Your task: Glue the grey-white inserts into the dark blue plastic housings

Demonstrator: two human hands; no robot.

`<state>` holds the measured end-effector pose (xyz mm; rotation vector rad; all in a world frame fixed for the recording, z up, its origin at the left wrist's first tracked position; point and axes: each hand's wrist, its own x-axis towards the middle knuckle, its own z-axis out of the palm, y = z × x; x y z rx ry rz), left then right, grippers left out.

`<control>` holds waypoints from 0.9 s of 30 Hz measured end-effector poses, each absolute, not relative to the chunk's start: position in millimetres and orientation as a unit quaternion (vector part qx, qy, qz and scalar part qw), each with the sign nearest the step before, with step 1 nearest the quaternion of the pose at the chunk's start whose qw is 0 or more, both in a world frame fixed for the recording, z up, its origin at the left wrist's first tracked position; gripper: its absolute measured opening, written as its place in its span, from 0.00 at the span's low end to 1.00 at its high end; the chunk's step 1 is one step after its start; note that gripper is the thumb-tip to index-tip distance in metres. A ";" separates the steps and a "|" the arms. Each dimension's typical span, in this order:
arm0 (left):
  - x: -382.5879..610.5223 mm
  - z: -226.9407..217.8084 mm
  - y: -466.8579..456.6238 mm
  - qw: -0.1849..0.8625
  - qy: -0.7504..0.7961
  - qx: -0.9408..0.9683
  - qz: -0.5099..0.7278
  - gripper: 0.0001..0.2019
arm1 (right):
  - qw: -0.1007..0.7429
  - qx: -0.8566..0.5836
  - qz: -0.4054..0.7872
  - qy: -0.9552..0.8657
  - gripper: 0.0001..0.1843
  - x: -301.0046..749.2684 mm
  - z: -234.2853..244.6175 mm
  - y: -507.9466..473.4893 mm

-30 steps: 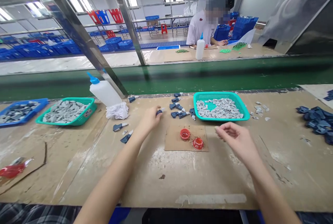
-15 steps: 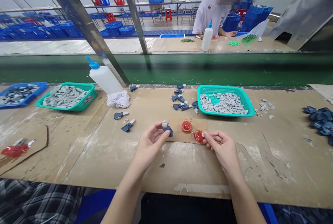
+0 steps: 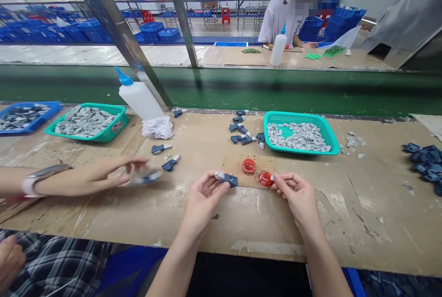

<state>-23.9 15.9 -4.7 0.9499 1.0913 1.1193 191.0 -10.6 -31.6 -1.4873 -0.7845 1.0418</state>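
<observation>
My left hand point(image 3: 203, 200) pinches a dark blue plastic part point(image 3: 228, 179) with a small pale grey piece point(image 3: 219, 175) at its end. My right hand point(image 3: 295, 195) pinches a small pale piece point(image 3: 272, 178) at the edge of a red dish point(image 3: 265, 178). A second red dish point(image 3: 249, 165) stands just behind it, both on a cardboard sheet point(image 3: 249, 155). Several loose blue parts point(image 3: 240, 133) lie beyond the cardboard. From the left, a co-worker's hand point(image 3: 100, 176) wearing a wristwatch holds a blurred blue part point(image 3: 149, 177).
A teal tray point(image 3: 297, 115) holds pale grey pieces, and a teal basket point(image 3: 93, 136) and blue tray point(image 3: 34, 119) stand at left. A glue bottle point(image 3: 140, 100) and crumpled rag point(image 3: 158, 127) stand by a green conveyor belt point(image 3: 241, 90), with a person working beyond it.
My hands have come together over the cardboard, the left now holding the blue part level. A co-worker's arm has entered from the left, and the view has tilted slightly upward.
</observation>
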 end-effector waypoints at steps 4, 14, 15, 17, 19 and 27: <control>-11.1 -5.7 10.7 0.617 0.453 0.411 0.495 0.11 | 0.564 -0.609 0.442 -0.339 0.15 184.8 -14.3 -22.4; 5.7 2.6 -2.2 0.617 0.423 0.432 0.505 0.11 | 0.548 -0.540 0.496 -0.403 0.11 149.4 18.4 -28.6; 5.4 3.4 -3.1 0.615 0.422 0.433 0.506 0.11 | 0.544 -0.538 0.500 -0.406 0.11 149.4 17.7 -28.1; 4.6 4.7 -5.3 0.611 0.421 0.436 0.510 0.10 | 0.531 -0.535 0.512 -0.412 0.12 150.7 15.7 -27.9; 4.1 6.1 -8.0 0.607 0.420 0.439 0.512 0.10 | 0.508 -0.530 0.535 -0.418 0.14 152.4 14.1 -28.7; 4.1 14.0 -23.7 0.581 0.393 0.505 0.504 0.09 | 0.475 -0.470 0.630 -0.396 0.17 151.1 16.7 -43.8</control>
